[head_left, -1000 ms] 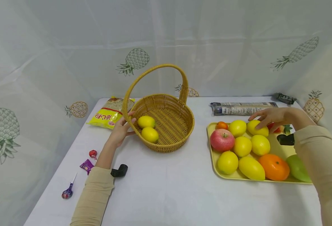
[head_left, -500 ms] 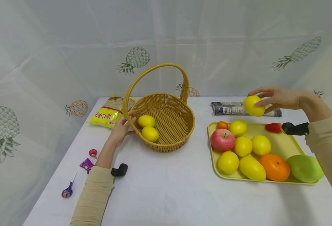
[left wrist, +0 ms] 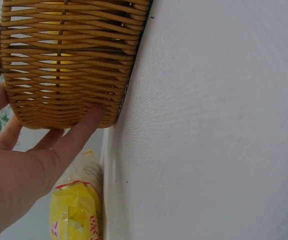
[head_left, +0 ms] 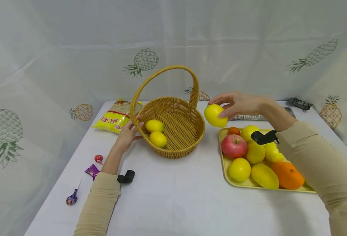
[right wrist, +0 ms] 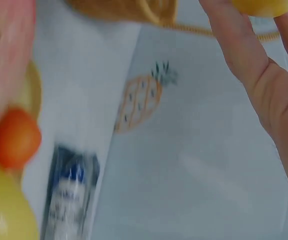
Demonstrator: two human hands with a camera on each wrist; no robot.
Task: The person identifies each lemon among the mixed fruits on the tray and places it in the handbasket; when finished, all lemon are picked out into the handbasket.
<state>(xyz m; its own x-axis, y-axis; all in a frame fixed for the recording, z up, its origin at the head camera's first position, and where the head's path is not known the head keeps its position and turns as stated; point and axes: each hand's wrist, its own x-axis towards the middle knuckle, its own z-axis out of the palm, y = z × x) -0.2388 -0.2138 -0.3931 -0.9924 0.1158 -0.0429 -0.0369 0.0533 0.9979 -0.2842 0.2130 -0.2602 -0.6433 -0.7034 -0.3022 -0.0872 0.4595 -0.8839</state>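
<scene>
At the left side of the round wicker basket [head_left: 188, 149], my left hand [head_left: 126, 135] holds its wall beside the foot of the tall handle. The left wrist view shows the thumb along the outer weave of the basket [left wrist: 69, 100], while other fingers are partly hidden behind it. Two lemons [head_left: 158, 140] lie inside the basket, against its left wall. My right hand [head_left: 240, 104] pinches another lemon [head_left: 215, 116] in the air, just right of the basket rim. In the right wrist view, only the lower part of this lemon [right wrist: 264, 7] shows.
A yellow tray [head_left: 224, 170] at the right carries a red apple [head_left: 234, 146], an orange [head_left: 287, 175] and several lemons, partly under the right forearm. Behind it lies a long printed packet [head_left: 250, 117]. A yellow food bag [head_left: 111, 121] and wrapped sweets [head_left: 92, 171] are at the left.
My right hand has taken a lemon from the back of the tray, lifted it and carried it left towards the basket. The left hand has stayed on the basket.
</scene>
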